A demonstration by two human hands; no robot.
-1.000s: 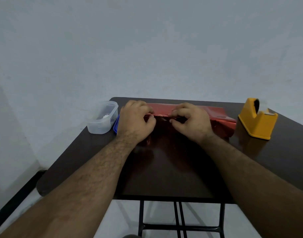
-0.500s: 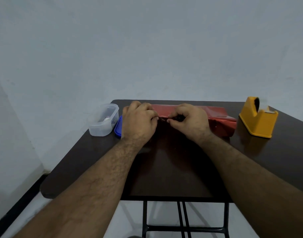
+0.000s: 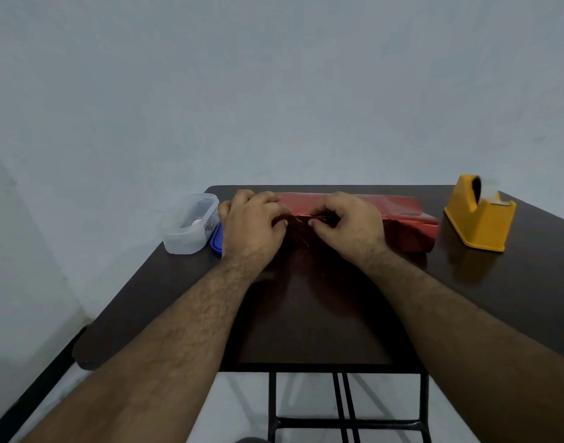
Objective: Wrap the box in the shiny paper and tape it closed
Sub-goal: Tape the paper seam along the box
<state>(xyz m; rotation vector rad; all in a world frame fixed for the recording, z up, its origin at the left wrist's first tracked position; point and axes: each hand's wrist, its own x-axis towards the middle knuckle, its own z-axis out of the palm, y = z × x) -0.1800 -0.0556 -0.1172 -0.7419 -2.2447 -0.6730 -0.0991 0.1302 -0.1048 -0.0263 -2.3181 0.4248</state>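
The shiny red paper [image 3: 399, 206] is being pinched along its near fold by both hands, side by side at the far middle of the table [image 3: 322, 314]. The left hand [image 3: 253, 223] is being held knuckles up, its fingers curled down over the paper's left part and its thumb tip pressed against the fold. The right hand [image 3: 346, 223] is being held just beside it, fingers curled and thumb and forefinger closed on the same crease, with only a small gap being left between the two thumbs. The box is being covered by the paper and the hands, so its own surface cannot be made out; its shape is being shown only by the wrapped block lying across the far side of the table, its right end folded down into a dark red flap [image 3: 411, 236]. A darker sheet of the paper is being spread toward the near edge of the table beneath the forearms.

A clear plastic tub [image 3: 191, 225] is being kept at the left, near the left hand, with a blue lid [image 3: 216, 239] lying between the tub and the hand. A yellow tape dispenser [image 3: 478, 219] is being kept at the right, apart from the paper's right end. A pale wall [image 3: 274, 91] is being seen behind the table.
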